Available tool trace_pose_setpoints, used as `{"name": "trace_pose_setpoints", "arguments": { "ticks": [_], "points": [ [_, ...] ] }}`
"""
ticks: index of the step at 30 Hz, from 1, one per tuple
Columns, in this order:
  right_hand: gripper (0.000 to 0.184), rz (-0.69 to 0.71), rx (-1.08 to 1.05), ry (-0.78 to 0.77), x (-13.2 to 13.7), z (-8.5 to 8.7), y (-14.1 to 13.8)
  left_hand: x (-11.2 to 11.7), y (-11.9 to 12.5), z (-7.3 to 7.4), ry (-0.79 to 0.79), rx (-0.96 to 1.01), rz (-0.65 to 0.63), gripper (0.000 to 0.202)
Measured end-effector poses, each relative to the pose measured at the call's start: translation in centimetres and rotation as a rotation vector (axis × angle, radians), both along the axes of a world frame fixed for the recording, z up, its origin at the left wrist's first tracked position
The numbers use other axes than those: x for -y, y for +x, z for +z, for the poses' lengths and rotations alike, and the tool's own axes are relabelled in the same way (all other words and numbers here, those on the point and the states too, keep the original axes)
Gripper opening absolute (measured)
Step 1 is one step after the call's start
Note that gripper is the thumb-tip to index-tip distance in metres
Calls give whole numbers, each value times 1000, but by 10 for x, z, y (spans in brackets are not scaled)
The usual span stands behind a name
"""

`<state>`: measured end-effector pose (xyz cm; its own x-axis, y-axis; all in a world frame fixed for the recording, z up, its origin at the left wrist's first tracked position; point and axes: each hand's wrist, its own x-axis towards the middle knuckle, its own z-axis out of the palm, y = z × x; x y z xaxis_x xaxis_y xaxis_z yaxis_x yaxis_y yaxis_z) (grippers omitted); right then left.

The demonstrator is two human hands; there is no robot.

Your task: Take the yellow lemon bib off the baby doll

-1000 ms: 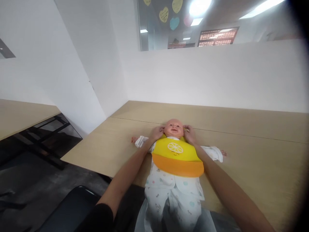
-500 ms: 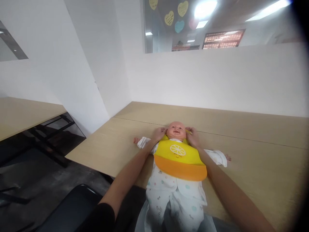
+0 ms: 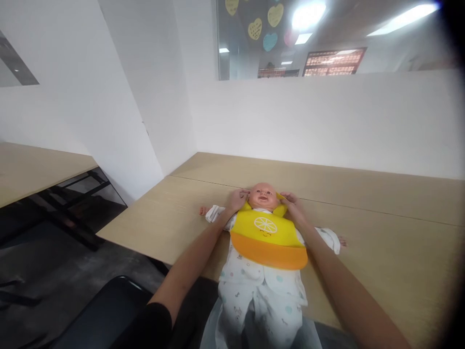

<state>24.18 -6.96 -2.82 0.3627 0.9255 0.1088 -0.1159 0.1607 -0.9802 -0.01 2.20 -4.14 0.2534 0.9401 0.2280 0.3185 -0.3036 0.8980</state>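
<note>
On a pale wooden table (image 3: 381,228), at lower centre of the frame, lies a baby doll (image 3: 263,286) in white printed clothes, wearing a yellow-and-orange silicone bib (image 3: 267,237). The left hand (image 3: 238,199) sits curled beside the doll's head, its grip unclear, while the right hand (image 3: 293,206) appears to pinch the bib's neck strap. The bib looks light and floppy, best held by those narrow straps.

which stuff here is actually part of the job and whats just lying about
Part of the job:
left hand
right hand
baby doll
yellow and orange bib
white printed outfit

Just around:
wooden table
black chair
second wooden table
paper hearts behind the glass
</note>
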Motion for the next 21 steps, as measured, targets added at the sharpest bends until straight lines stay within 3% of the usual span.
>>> {"name": "trace_pose_setpoints", "arguments": {
  "ticks": [7,12,16,21],
  "points": [
    [29,-14,44,67,31,21,10,7,-7,13,-50,97,142,26],
    [33,-6,67,235,47,40,1,21,-15,38,-36,285,185,24],
    [39,36,193,321,58,55,-15,43,-30,64,18,284,107,21],
    [41,233,454,291,71,58,-37,92,-30,102,51,141,-26,35]
  ]
}}
